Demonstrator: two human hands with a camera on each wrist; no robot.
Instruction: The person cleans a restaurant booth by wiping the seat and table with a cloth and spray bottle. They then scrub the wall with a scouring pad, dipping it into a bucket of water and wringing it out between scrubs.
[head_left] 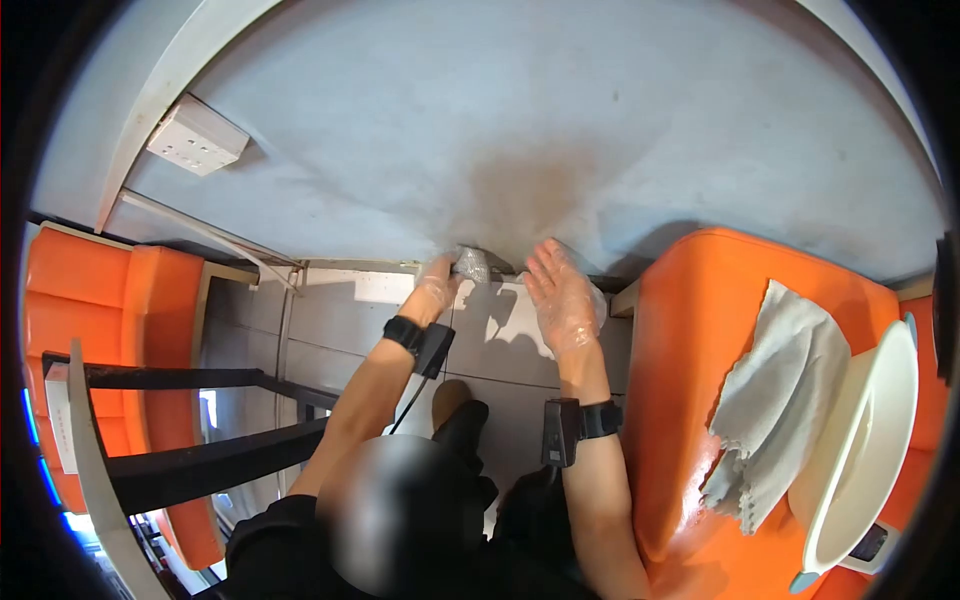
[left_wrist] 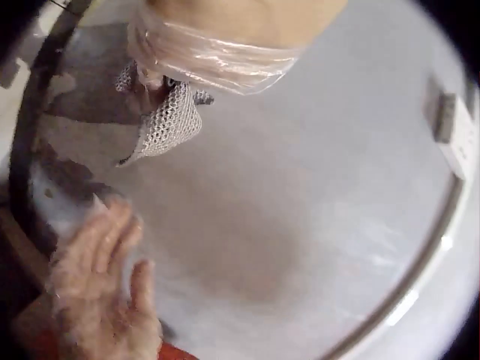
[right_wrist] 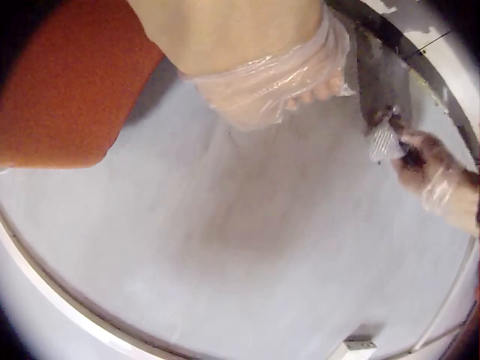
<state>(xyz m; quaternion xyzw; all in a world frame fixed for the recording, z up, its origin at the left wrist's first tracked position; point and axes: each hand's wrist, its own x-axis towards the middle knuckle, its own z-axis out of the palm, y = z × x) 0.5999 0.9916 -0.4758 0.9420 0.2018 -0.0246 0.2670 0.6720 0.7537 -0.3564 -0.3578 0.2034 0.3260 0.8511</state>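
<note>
My left hand, in a clear plastic glove, grips a silver-grey mesh cloth low down by the foot of the wall. In the left wrist view the mesh cloth hangs out from under the gloved hand. To the right of it, my right hand, also in a clear glove, is held near the wall base with its fingers extended and nothing in them. A brownish smudge marks the pale wall above both hands.
An orange seat at the right bears a grey cloth and a white basin. Orange seating and a dark-railed frame stand at the left. A socket box is on the wall. Floor tiles lie below.
</note>
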